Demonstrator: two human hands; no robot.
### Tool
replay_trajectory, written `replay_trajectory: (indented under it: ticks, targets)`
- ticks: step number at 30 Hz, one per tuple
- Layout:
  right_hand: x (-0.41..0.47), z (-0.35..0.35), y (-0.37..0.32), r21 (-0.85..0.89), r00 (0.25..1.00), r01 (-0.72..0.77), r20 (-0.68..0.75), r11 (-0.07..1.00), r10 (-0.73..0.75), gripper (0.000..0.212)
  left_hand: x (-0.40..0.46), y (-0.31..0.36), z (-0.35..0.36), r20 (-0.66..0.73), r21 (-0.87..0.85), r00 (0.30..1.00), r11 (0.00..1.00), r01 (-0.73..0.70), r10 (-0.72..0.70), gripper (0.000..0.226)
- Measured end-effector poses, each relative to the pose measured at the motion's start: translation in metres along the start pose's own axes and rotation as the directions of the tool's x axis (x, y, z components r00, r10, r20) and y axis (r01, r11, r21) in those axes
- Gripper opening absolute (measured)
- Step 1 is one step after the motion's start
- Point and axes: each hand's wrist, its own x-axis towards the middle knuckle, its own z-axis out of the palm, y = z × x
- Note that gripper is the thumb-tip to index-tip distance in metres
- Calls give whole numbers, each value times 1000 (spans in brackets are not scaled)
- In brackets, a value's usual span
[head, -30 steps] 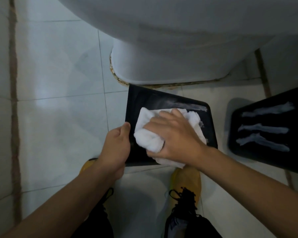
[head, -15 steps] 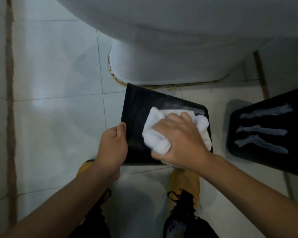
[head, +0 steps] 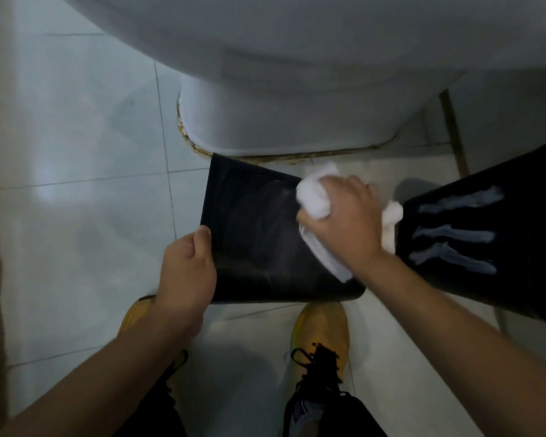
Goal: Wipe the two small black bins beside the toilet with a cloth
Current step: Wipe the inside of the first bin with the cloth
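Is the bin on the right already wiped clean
No, the right bin bears three pale smeared streaks on its dark surface, while the cloth is at the other bin.

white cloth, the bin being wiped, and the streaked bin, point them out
white cloth [head: 312, 197], head view, bunched part above the knuckles
bin being wiped [head: 252, 238], head view, middle of its dark top face
streaked bin [head: 454, 236], head view, middle white streak
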Motion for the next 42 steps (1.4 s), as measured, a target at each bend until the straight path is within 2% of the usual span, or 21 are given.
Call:
replay_trajectory:
  ticks: [3, 6, 8, 9, 11, 13, 15, 16, 18, 20, 22, 24, 25, 26, 28, 30, 31, 34, 37, 42]
  targets:
    - [-46, -6, -15, 82, 976, 215, 21, 973, -217, 34, 4, -3, -5, -13, 51, 999, 998, -46, 47, 58]
    - [-67, -7, -10, 66, 892, 452, -18, 890, -452, 32, 2, -4, -6, 3, 51, 999, 997, -52, 52, 57]
    - [-66, -1, -1, 76, 883, 468, -3, 880, -469, 34, -2, -7, -3, 13, 30, 999, 999, -44, 44, 54]
    - [-60, 1, 6, 84, 914, 404, 4, 911, -405, 35, -4, -10, -2, 10, 27, 999, 999, -46, 45, 52]
    - [-37, 3, 24, 46, 993, 114, 11, 992, -115, 41, -8, -17, -3, 26, 21, 998, 999, -50, 49, 54]
    - [-8, -2, 51, 28, 980, -198, -2, 980, 198, 47, -11, -21, -3, 36, -6, 998, 999, -49, 49, 58]
    - [8, -8, 66, 69, 951, -307, -8, 949, 308, 48, -11, -19, -4, 15, -16, 998, 998, -53, 53, 58]
    - [7, -8, 65, 52, 960, -280, -13, 959, 281, 46, -11, -17, -2, 6, -17, 998, 998, -58, 58, 58]
    - [-15, -7, 43, -7, 991, -129, -23, 992, 129, 41, -10, -15, -1, -7, -9, 998, 998, -70, 70, 58]
    - [-52, -6, 8, 34, 1000, 15, -13, 999, -15, 40, -8, -15, 0, -17, 5, 997, 998, -70, 70, 57]
    - [-78, -6, -13, 80, 981, 192, -18, 978, -191, 37, -5, -17, -2, -20, 9, 997, 997, -75, 75, 56]
    - [-91, 0, -12, 73, 932, 363, -17, 929, -362, 30, -4, -23, -3, -3, 8, 997, 997, -79, 79, 56]
    - [-89, 3, -6, 88, 924, 380, 3, 921, -382, 30, -4, -27, -3, 8, 13, 997, 997, -77, 77, 55]
    - [-82, 6, 1, 108, 945, 321, 34, 941, -326, 34, -5, -31, -5, 15, 22, 997, 997, -75, 75, 56]
    - [-51, 10, 14, 79, 999, 26, 38, 997, -29, 48, -7, -36, -6, 30, 43, 997, 996, -78, 77, 58]
    - [-12, 8, 28, 15, 975, -215, -50, 977, 215, 45, -9, -34, -5, 33, 39, 996, 996, -82, 81, 58]
    - [2, 5, 31, 13, 964, -246, -102, 969, 246, 38, -9, -32, -4, 30, 36, 996, 996, -87, 86, 57]
    - [-4, 1, 20, 5, 983, -157, -99, 988, 156, 32, -7, -26, -2, 20, 25, 997, 996, -80, 79, 55]
    - [-64, 9, -12, 9, 997, 27, -78, 1000, -26, 39, -2, -28, -4, 28, 53, 996, 995, -87, 86, 56]
    - [-97, 24, -24, 43, 927, 371, -75, 928, -367, 27, 0, -32, -10, 25, 67, 994, 992, -107, 106, 55]
